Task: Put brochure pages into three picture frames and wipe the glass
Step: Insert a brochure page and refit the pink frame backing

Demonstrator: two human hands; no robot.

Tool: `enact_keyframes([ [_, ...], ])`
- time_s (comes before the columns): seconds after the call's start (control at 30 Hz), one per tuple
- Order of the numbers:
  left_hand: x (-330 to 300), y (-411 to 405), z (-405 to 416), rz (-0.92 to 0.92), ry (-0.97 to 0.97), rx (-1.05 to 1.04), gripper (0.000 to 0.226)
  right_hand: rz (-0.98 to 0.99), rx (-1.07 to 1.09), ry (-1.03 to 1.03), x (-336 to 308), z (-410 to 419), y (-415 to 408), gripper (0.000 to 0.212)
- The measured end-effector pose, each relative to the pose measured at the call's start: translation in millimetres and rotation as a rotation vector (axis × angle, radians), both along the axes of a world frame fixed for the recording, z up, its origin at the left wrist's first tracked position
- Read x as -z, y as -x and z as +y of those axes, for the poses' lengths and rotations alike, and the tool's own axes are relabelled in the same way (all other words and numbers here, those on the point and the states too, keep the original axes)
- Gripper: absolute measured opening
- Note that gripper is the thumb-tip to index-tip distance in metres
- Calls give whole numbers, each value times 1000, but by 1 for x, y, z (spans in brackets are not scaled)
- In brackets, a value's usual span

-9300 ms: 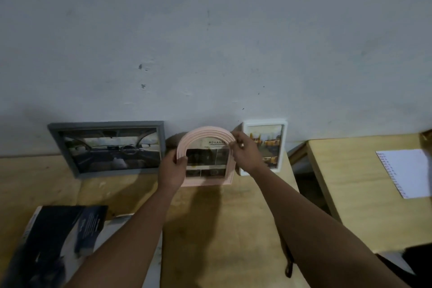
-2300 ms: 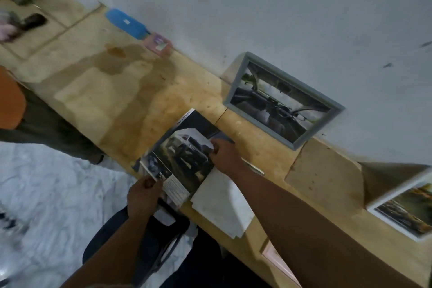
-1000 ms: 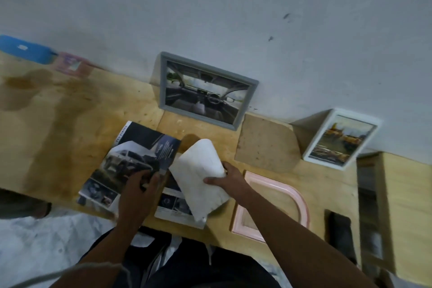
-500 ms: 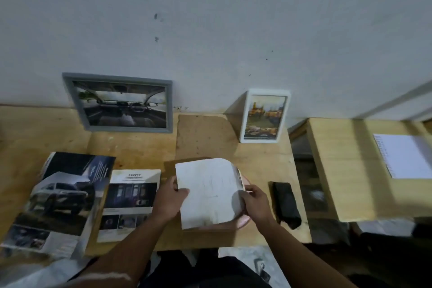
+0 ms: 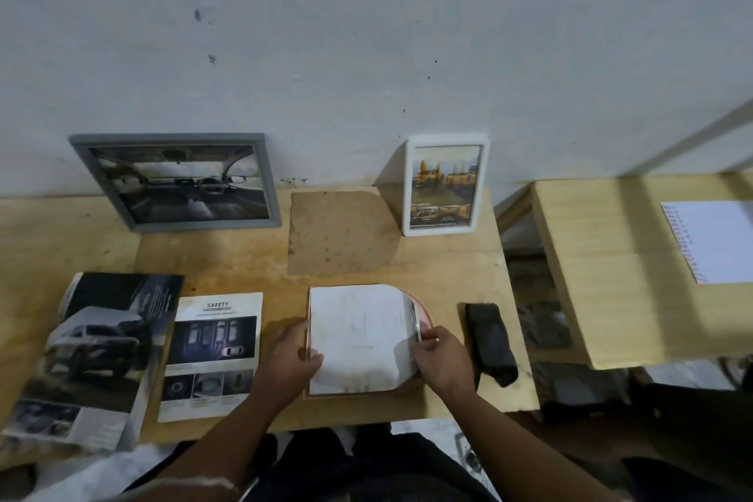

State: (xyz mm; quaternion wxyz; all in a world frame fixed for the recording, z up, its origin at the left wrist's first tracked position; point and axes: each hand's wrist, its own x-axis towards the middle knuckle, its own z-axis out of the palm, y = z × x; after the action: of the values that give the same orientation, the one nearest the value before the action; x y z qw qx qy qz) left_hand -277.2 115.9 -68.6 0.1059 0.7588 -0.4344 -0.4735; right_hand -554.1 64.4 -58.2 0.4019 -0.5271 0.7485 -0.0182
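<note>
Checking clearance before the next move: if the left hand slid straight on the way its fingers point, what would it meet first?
The left hand points right, across the white page lying on the pink arched frame. It already touches the page's left edge, so it would push that first; the right hand lies beyond it.

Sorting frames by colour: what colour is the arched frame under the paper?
Pale pink arched frame, seen in the head view.
</note>
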Motion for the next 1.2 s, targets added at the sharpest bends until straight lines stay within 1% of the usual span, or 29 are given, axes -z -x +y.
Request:
enact_keyframes([
  [0.1, 3, -3, 7, -92, 14, 60, 67, 117, -126, -14, -2, 2, 9, 53],
  [0.17, 28, -13, -1, -64, -17, 24, 62, 188, -185, -37, 10, -26, 0, 63],
  [0.2, 24, -7, -1, -81, -3, 32, 58, 205, -187, -7, 6, -30, 2, 65],
  [0.27, 24, 1, -6, -120, 17, -21, 53, 162, -192, 38, 4, -50, 3, 59],
  [0.33, 25, 0, -19, -154, 65, -69, 45, 108, -206, 69, 4, -79, -10, 46],
  [0.37, 27, 1, -24, -156, 93, -57, 35, 91, -273, 106, 4, -93, -15, 40],
  [0.4, 26, 3, -30, -153, 115, -34, 25, 101, -396, 150, 4, -106, -19, 38],
  [0.43, 24, 5, -36, -150, 136, -23, 18, 131, -521, 179, 5, -117, -23, 41],
  [0.47, 22, 6, -40, -135, 152, -30, 15, 184, -626, 179, 3, -122, -29, 50],
  [0.53, 22, 4, -45, -90, 135, -60, 18, 264, -752, 136, 3, -125, -42, 64],
  [0.57, 23, 2, -46, -84, 116, -68, 21, 281, -781, 104, 5, -122, -45, 68],
  [0.63, 24, 0, -46, -73, 90, -74, 26, 297, -813, 70, 5, -108, -45, 67],
  [0.73, 23, -4, -48, -67, 81, -97, 28, 303, -805, 102, 10, -91, -38, 64],
  [0.83, 24, -8, -46, -94, 58, -98, 27, 315, -809, 139, 12, -79, -36, 68],
  [0.9, 22, -11, -48, -107, 43, -82, 25, 309, -776, 128, 10, -80, -38, 69],
  [0.97, 21, -15, -49, -119, 48, -76, 24, 289, -673, 150, 11, -88, -42, 66],
  [1.0, 21, -18, -50, -122, 47, -67, 24, 261, -578, 151, 10, -94, -47, 64],
  [1.1, 23, -29, -51, -120, 36, -47, 24, 50, -106, 63, 7, -122, -65, 59],
  [1.13, 23, -32, -51, -128, 30, -38, 22, 6, 21, 30, 6, -132, -71, 57],
  [1.2, 24, -36, -49, -132, 28, -30, 16, -55, 208, -17, 5, -150, -82, 58],
])
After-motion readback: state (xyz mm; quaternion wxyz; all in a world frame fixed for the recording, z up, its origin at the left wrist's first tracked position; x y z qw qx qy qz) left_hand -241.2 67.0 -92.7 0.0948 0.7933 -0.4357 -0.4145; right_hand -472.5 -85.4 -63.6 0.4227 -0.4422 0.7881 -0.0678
